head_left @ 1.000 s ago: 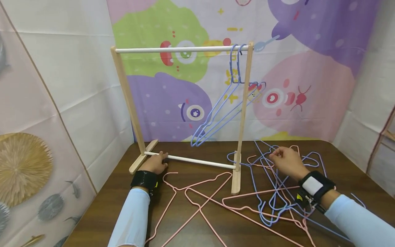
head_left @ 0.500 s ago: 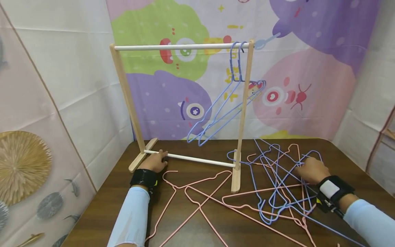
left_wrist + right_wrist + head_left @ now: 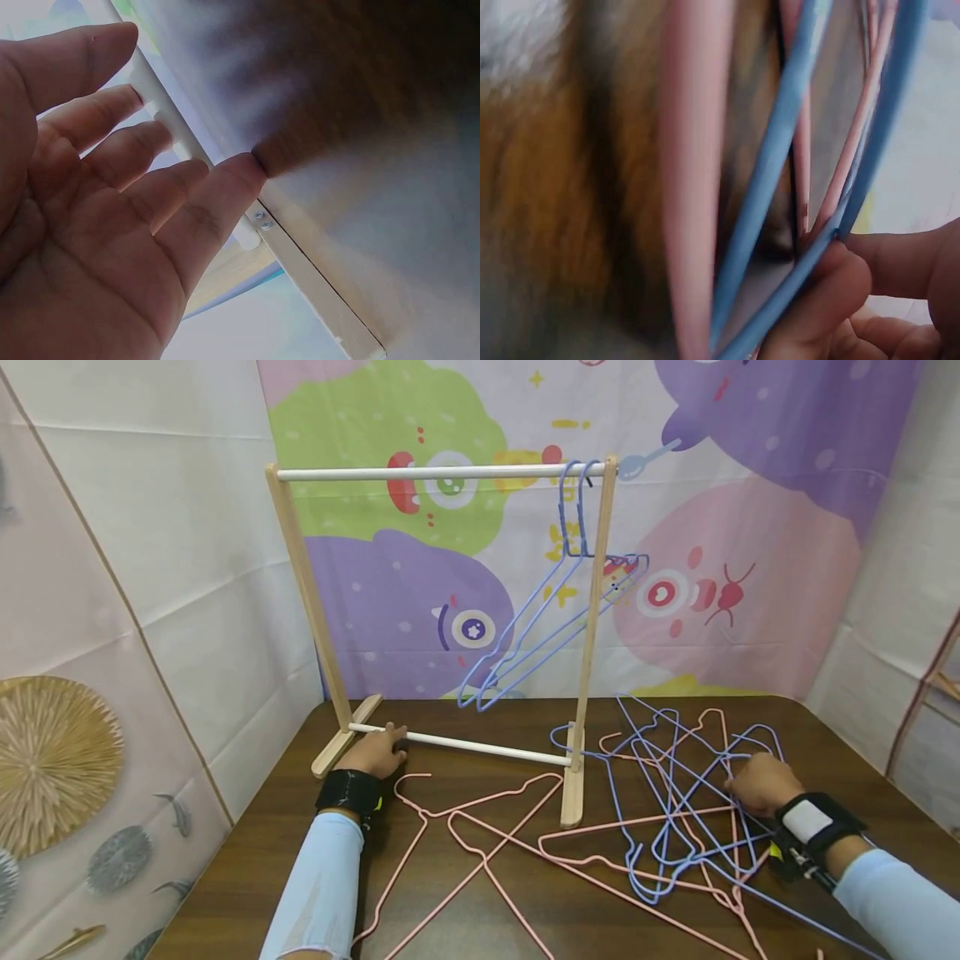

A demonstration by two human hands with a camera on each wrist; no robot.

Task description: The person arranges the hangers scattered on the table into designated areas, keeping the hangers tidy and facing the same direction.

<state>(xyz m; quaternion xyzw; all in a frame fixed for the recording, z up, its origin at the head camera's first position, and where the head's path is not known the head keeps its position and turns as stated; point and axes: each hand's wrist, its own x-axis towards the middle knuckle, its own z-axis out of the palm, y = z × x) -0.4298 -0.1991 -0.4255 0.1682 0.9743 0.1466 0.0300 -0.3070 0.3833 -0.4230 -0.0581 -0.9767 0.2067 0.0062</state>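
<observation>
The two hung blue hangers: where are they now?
In the head view, the blue hangers hang at the right end of the rack's top rail, beside its right post.

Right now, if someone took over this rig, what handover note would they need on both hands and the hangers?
Left hand: fingers straight, resting on the rack's lower bar, steadying it.
Right hand: pinching a blue hanger in the tangled pile on the table, right of the rack.
Done: two blue hangers hang at the right end of the top rail.
Left: the blue and pink hangers in the pile, and pink ones in front of the rack.
</observation>
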